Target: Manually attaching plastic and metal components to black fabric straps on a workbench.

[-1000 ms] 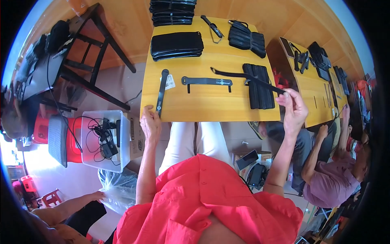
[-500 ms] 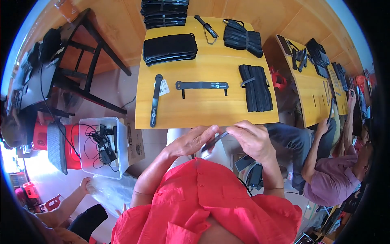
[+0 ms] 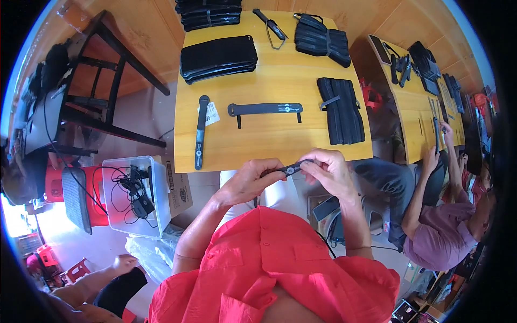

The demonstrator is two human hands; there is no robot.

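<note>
Above my lap, just off the table's front edge, my left hand (image 3: 249, 182) and my right hand (image 3: 333, 173) are both closed on one black strap (image 3: 291, 170) with pale printing. The left pinches one end and the right grips the other, so only a short tilted middle part shows. On the wooden table (image 3: 258, 145), a similar strap (image 3: 264, 109) lies flat and crosswise above two short dark marks. Another strap (image 3: 200, 134) lies lengthwise at the left, beside a white label (image 3: 211, 113).
Black strap stacks (image 3: 218, 56) stand at the back left, tied bundles (image 3: 341, 110) at the right. A looped strap (image 3: 271, 29) lies at the back. On the floor at left is a clear bin (image 3: 161, 202) of cables. People sit on both sides, one's arm (image 3: 102, 272) at lower left.
The strap between my hands has turned and its printed side now shows. My left hand has closed in on its end. At lower left, the other person's hand has left the clear plastic bag.
</note>
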